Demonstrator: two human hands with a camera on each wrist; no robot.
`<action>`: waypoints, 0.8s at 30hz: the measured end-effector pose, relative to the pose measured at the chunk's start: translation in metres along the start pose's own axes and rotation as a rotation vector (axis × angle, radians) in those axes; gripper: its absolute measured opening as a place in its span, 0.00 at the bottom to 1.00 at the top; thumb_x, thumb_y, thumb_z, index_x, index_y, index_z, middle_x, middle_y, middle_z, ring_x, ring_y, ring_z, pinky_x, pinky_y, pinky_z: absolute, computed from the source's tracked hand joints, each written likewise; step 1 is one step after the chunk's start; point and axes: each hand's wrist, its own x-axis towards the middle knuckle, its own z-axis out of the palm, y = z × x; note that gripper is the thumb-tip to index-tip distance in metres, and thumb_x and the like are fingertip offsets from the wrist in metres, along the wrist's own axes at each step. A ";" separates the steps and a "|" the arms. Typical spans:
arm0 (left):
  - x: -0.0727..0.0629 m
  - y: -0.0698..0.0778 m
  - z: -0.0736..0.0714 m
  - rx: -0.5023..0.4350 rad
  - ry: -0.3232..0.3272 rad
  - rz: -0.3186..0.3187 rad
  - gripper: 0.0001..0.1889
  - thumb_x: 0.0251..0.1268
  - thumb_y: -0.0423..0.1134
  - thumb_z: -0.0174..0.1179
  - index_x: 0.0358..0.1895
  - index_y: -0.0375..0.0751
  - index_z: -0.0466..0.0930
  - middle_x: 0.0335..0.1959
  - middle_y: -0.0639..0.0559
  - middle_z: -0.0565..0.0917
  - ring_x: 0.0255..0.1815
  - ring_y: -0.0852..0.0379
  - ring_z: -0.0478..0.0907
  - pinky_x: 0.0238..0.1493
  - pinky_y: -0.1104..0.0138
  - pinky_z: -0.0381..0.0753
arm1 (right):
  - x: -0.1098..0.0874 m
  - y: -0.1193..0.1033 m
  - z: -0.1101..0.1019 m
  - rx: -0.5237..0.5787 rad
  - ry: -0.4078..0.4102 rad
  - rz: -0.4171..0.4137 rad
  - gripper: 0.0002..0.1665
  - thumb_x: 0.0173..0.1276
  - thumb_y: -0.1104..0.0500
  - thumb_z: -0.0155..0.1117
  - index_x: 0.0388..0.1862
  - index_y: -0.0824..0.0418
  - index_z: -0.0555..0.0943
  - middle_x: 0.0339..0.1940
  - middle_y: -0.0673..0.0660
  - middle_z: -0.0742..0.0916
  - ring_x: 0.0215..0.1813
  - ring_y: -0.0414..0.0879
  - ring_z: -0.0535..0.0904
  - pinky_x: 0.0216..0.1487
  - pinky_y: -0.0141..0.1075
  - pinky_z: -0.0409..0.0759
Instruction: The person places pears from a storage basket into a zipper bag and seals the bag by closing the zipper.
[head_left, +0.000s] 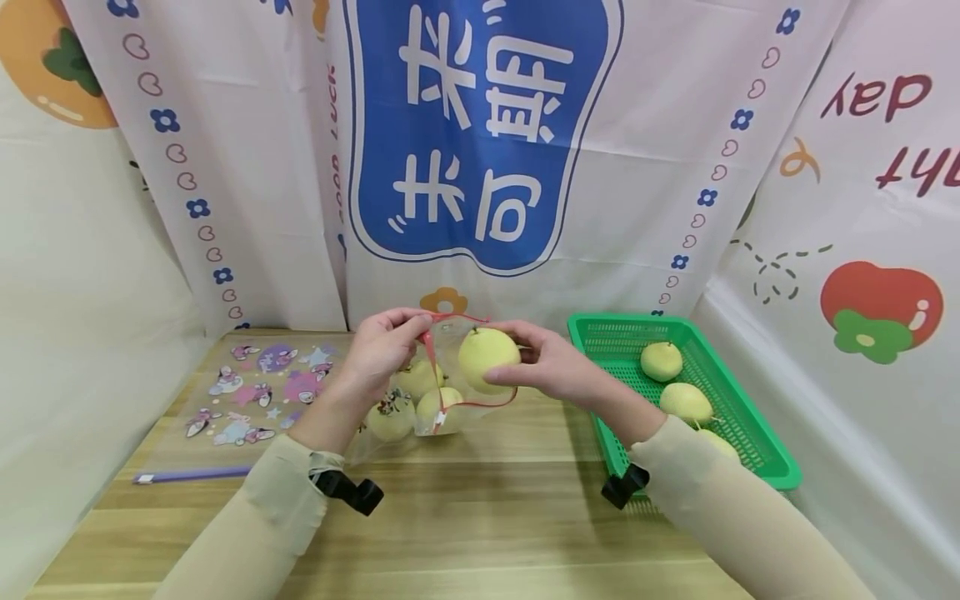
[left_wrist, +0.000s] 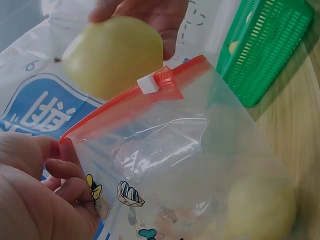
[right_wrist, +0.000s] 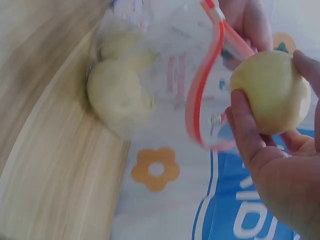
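Observation:
My left hand pinches the red-edged mouth of a clear zip bag at one corner. The bag's mouth gapes, and a white slider sits on its red strip. Inside, several yellow pears rest low in the bag, on the table. My right hand grips another yellow pear between thumb and fingers, right at the bag's mouth. From the right wrist, this pear shows beside the red strip, its underside against the fingers.
On the right stands a green plastic basket holding several pears. A flat printed bag with a purple zip strip lies on the left of the wooden table. Printed cloth hangs behind and at both sides.

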 end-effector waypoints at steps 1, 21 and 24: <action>0.000 0.000 0.001 0.000 0.002 0.000 0.16 0.84 0.44 0.63 0.63 0.39 0.86 0.30 0.60 0.85 0.20 0.63 0.64 0.24 0.72 0.63 | 0.003 -0.001 0.004 -0.015 -0.006 0.001 0.40 0.73 0.52 0.79 0.80 0.48 0.75 0.67 0.58 0.84 0.61 0.53 0.86 0.58 0.43 0.89; -0.001 0.007 0.008 0.005 0.018 0.020 0.15 0.84 0.44 0.63 0.61 0.40 0.88 0.35 0.58 0.85 0.25 0.63 0.68 0.25 0.72 0.65 | 0.040 -0.001 0.044 -0.181 0.060 0.162 0.39 0.74 0.44 0.76 0.76 0.59 0.78 0.61 0.60 0.87 0.56 0.51 0.84 0.51 0.39 0.89; -0.002 0.008 0.006 -0.008 0.024 0.029 0.15 0.84 0.44 0.62 0.61 0.40 0.88 0.33 0.58 0.85 0.23 0.63 0.66 0.25 0.72 0.64 | 0.040 -0.003 0.047 -0.117 0.052 0.169 0.37 0.77 0.48 0.73 0.79 0.61 0.76 0.66 0.63 0.86 0.63 0.51 0.85 0.59 0.42 0.90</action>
